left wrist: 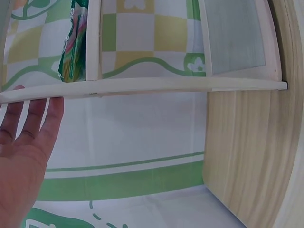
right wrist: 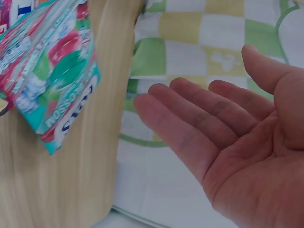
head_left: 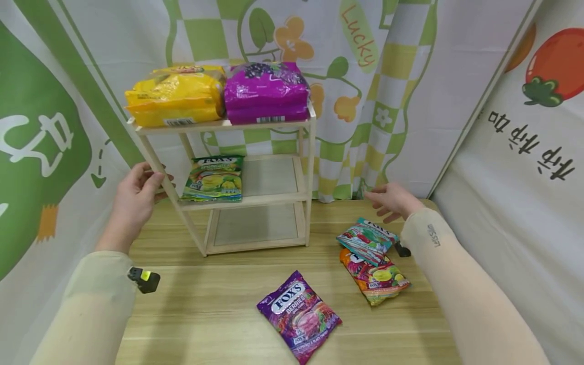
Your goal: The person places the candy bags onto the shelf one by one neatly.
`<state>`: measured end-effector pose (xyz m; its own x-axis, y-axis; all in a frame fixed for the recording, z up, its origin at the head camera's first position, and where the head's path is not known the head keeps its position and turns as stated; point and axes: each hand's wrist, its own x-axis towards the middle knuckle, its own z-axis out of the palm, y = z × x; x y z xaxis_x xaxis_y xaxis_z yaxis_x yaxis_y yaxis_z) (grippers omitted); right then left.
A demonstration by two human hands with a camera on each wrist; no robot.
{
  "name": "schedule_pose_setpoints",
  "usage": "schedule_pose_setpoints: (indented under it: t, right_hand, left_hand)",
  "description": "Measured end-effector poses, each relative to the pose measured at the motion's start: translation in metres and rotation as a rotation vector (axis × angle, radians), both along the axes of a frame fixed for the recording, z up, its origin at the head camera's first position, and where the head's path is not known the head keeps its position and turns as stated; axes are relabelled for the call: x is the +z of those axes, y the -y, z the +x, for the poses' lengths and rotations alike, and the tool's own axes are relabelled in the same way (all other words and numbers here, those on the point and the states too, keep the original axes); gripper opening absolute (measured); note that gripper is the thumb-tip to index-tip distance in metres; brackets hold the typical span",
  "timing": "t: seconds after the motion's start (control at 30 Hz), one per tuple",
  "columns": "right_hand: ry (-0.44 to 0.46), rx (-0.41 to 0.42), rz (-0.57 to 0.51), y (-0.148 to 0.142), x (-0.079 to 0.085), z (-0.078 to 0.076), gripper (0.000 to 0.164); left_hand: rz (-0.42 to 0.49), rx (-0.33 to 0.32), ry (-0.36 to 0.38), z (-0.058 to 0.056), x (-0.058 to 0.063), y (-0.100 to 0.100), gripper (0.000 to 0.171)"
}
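Hanging behind shelf (head_left: 271, 175): patterned cloth (head_left: 378, 116).

Glossy plastic bags (head_left: 298, 318); matt wooden rack (head_left: 255, 247); smooth wood-grain tabletop (head_left: 205, 309).

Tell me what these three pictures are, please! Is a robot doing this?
No robot, just a person. The wide picture is taken from their head, the other two from their left and right wrists. Their left grip, a bare hand, holds a small pale wooden shelf by its left front post. Their right grip, also a bare hand, is open and empty. On the light wood-grain table lie a flat purple plastic bag and a teal plastic bag overlapping an orange plastic bag. The shelf carries a plump yellow plastic bag and plump magenta plastic bag on top, with a green plastic bag below.
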<state>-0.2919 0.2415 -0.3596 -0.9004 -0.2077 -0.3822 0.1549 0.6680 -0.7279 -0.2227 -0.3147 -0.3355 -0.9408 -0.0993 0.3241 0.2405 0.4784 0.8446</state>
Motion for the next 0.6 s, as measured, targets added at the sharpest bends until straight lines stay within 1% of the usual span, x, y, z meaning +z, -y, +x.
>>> schedule_pose_setpoints:
  t: [0.17, 0.27, 0.37, 0.43, 0.6]
  right_hand:
    - [0.035, -0.003, 0.008, -0.008, -0.010, 0.002, 0.073]
    - [0.054, -0.012, 0.010, -0.013, -0.016, 0.002, 0.072]
    - [0.078, -0.026, 0.015, -0.017, -0.022, 0.004, 0.074]
    - [0.101, -0.041, 0.015, -0.019, -0.026, 0.005, 0.075]
    - [0.152, -0.101, 0.000, -0.023, -0.034, 0.009, 0.080]
  left_hand:
    - [0.012, -0.014, -0.001, -0.001, -0.002, 0.002, 0.039]
    - [0.058, -0.034, -0.014, -0.001, -0.004, 0.003, 0.036]
    - [0.094, -0.052, -0.023, -0.002, -0.005, 0.005, 0.030]
    - [0.089, -0.053, -0.022, -0.002, -0.005, 0.005, 0.028]
    - [0.033, -0.034, -0.021, -0.002, -0.004, 0.005, 0.032]
